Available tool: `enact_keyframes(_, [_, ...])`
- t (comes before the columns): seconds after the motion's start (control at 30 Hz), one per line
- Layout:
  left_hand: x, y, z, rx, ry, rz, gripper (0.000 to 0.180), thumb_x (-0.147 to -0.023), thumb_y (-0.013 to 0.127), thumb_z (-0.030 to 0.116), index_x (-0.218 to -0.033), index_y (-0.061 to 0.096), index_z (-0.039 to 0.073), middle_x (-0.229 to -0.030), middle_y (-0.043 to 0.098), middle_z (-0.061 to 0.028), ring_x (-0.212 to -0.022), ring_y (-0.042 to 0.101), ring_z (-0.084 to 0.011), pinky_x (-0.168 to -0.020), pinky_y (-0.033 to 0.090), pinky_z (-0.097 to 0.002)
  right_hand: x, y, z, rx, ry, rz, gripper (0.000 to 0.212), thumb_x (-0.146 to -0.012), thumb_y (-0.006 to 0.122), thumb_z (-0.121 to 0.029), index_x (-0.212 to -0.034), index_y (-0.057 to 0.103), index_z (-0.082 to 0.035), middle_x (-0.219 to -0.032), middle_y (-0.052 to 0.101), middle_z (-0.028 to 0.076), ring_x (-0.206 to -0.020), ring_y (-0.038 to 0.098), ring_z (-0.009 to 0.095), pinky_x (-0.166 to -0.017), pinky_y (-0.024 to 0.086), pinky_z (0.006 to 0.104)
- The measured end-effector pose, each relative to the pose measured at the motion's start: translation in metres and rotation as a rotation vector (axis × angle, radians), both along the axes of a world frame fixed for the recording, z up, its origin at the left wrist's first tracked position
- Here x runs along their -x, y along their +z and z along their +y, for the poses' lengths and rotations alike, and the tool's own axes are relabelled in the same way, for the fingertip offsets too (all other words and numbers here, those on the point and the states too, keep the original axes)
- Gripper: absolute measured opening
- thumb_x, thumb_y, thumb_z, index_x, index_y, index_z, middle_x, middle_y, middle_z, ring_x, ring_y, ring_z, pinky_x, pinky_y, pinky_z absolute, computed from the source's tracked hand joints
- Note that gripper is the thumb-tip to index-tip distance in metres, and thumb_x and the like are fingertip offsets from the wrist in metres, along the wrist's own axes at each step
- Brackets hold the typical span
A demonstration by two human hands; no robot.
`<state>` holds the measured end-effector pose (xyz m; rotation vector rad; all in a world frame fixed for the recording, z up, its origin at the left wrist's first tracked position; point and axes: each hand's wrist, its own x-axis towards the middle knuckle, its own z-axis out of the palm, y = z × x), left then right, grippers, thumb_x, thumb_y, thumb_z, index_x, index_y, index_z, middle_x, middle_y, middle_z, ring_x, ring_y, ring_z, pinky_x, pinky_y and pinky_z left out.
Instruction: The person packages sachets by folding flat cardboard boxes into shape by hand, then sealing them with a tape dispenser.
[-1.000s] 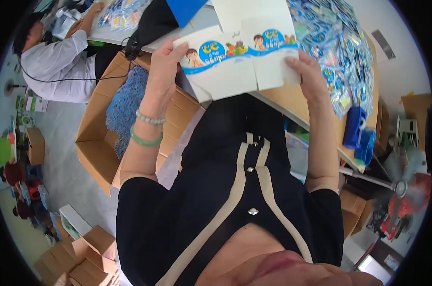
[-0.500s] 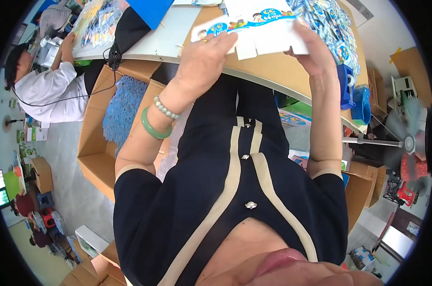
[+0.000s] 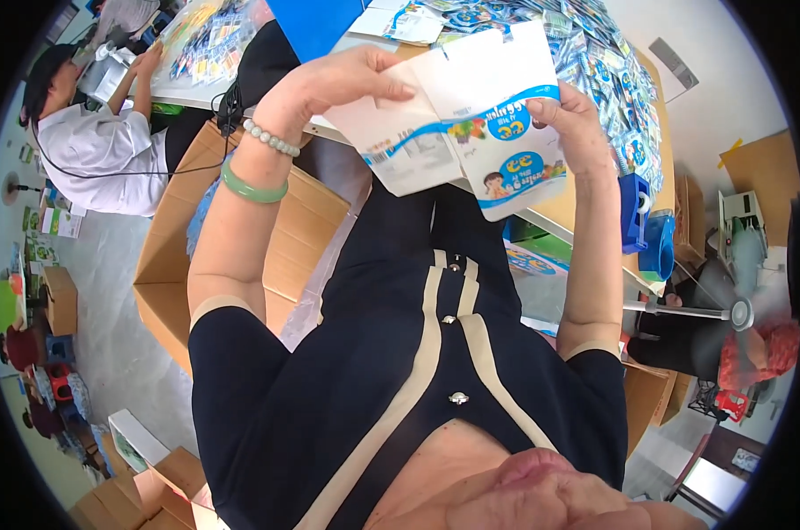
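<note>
White cardboard carton (image 3: pixel 497 75) is opened out, unassembled; the right hand (image 3: pixel 579 128) pinches its right edge. Whether the left hand (image 3: pixel 343 81) grips its left side is unclear.

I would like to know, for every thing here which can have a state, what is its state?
Printed carton: held up, not formed into a box
Left hand: at its left panel, grip unclear
Right hand: pinching its right side
Cardboard box: open
Sachets: heaped on the table
Green bangle: worn on left arm
Fan: blades blurred, apparently spinning
</note>
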<state>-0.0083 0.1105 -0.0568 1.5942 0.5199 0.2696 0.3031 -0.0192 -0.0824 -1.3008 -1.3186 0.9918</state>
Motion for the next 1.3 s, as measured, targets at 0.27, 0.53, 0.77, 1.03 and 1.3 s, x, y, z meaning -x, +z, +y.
enact_keyframes(0.27, [-0.042,-0.022,-0.037,-1.576,0.789,0.246,0.033,-0.083,0.074,0.033,-0.102,0.071,0.007,-0.093,0.065,-0.0110,-0.085,0.064,-0.0311,-0.079,0.051,-0.0421,0.048,-0.042,0.007,-0.195,-0.272,0.265,0.024,-0.090,0.070,-0.016,-0.109,0.068,-0.002,-0.093,0.068,0.000,-0.079,0.055,0.007,-0.075,0.045,0.0245])
enact_keyframes(0.53, [-0.067,-0.060,-0.014,-0.400,0.833,-0.227,0.020,-0.083,0.078,0.023,-0.083,0.069,0.005,-0.075,0.059,-0.0018,-0.072,0.057,-0.0137,-0.070,0.046,-0.0278,0.077,-0.056,-0.011,-0.204,-0.266,0.335,0.029,-0.091,0.067,-0.013,-0.118,0.065,-0.002,-0.105,0.068,0.004,-0.094,0.059,0.009,-0.083,0.046,0.0261])
enact_keyframes(0.77, [-0.050,-0.068,-0.021,-0.242,0.398,-0.253,0.026,-0.079,0.080,0.015,-0.068,0.060,0.004,-0.059,0.047,0.0039,-0.065,0.048,-0.0069,-0.062,0.041,-0.0236,0.044,-0.051,-0.037,-0.309,0.006,0.234,0.063,-0.083,0.073,-0.023,-0.137,0.051,0.002,-0.133,0.055,0.013,-0.123,0.052,0.022,-0.104,0.037,0.0350])
enact_keyframes(1.03, [-0.038,-0.090,-0.052,-0.114,0.305,-0.112,0.032,-0.074,0.081,0.015,-0.065,0.053,0.003,-0.070,0.048,-0.0011,-0.064,0.044,-0.0078,-0.057,0.037,-0.0237,0.040,-0.045,-0.078,0.070,0.135,0.125,0.079,-0.072,0.081,-0.035,-0.134,0.052,0.005,-0.128,0.059,0.015,-0.120,0.055,0.022,-0.100,0.040,0.0337])
enact_keyframes(1.3, [-0.043,-0.115,-0.080,-0.098,0.340,-0.050,0.029,-0.070,0.084,0.017,-0.071,0.058,0.005,-0.095,0.043,-0.0079,-0.078,0.045,-0.0160,-0.065,0.041,-0.0285,0.043,-0.061,-0.102,0.211,0.177,0.175,0.085,-0.073,0.081,-0.047,-0.133,0.051,0.007,-0.121,0.062,0.015,-0.113,0.059,0.023,-0.097,0.043,0.0343])
